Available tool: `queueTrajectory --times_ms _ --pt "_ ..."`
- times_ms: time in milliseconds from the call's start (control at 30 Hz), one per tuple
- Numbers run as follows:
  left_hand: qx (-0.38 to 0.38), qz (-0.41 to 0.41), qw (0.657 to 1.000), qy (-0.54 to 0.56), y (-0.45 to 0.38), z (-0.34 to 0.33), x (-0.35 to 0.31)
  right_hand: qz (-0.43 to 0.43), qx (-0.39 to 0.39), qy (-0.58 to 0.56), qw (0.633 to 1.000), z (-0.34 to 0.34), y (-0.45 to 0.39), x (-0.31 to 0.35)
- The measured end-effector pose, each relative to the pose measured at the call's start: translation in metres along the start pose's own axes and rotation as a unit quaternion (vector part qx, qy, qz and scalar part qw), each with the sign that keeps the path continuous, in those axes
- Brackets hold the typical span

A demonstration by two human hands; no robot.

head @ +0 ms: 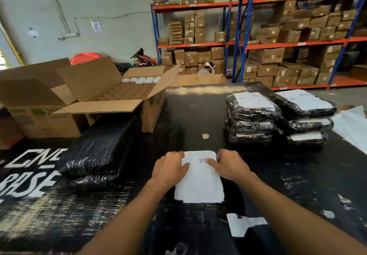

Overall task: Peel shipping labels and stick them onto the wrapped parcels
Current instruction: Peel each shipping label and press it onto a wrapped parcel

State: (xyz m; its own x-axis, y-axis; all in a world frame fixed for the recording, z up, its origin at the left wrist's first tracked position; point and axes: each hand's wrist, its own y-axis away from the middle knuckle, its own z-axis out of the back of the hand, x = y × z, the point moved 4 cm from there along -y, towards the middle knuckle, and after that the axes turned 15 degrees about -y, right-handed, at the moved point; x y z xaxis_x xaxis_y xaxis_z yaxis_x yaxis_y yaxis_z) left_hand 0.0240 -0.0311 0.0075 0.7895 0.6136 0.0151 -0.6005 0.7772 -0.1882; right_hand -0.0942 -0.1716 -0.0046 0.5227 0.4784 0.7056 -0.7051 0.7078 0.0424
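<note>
Both hands work the far end of a stack of labels on the black table.

The stack of labels (pixel 199 183) lies flat on the table (pixel 297 185), straight in front of the person. The left hand (pixel 169 168) and the right hand (pixel 231 165) press down on its far corners, fingers spread flat with the thumbs on top of the paper, so nothing is pinched yet. The sheets look thin, light and floppy, likely to slide on each other; a corner is probably the best place to lift one. Right of and beyond the stack stand two piles of labelled parcels (pixel 252 113). To its left lie unlabelled black parcels (pixel 95 151), with an open box (pixel 119 96) behind them.
</note>
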Motion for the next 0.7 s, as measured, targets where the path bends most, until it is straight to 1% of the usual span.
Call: queueTrajectory --times_ms 67,267,433,500,600,700 --pt "0.008 0.004 1.000 0.005 0.001 -0.004 0.002 -0.018 -0.012 -0.029 0.999 -0.004 0.001 0.000" --pt "0.005 -0.007 1.000 0.000 0.007 -0.014 0.001 -0.049 0.005 -0.063 0.997 -0.018 0.002 -0.005" --pt "0.010 -0.023 1.000 -0.007 0.011 -0.021 0.003 -0.071 0.011 -0.120 0.990 -0.024 -0.002 -0.011" --pt "0.008 -0.027 1.000 -0.007 0.011 -0.021 0.002 -0.081 0.014 -0.120 0.989 -0.023 -0.002 -0.011" --pt "0.004 -0.039 0.999 -0.007 0.014 -0.018 0.001 -0.092 0.024 -0.085 0.992 -0.023 -0.004 -0.010" --pt "0.001 -0.047 0.999 -0.013 0.014 -0.016 0.001 -0.088 0.016 -0.078 0.993 -0.019 -0.004 -0.010"
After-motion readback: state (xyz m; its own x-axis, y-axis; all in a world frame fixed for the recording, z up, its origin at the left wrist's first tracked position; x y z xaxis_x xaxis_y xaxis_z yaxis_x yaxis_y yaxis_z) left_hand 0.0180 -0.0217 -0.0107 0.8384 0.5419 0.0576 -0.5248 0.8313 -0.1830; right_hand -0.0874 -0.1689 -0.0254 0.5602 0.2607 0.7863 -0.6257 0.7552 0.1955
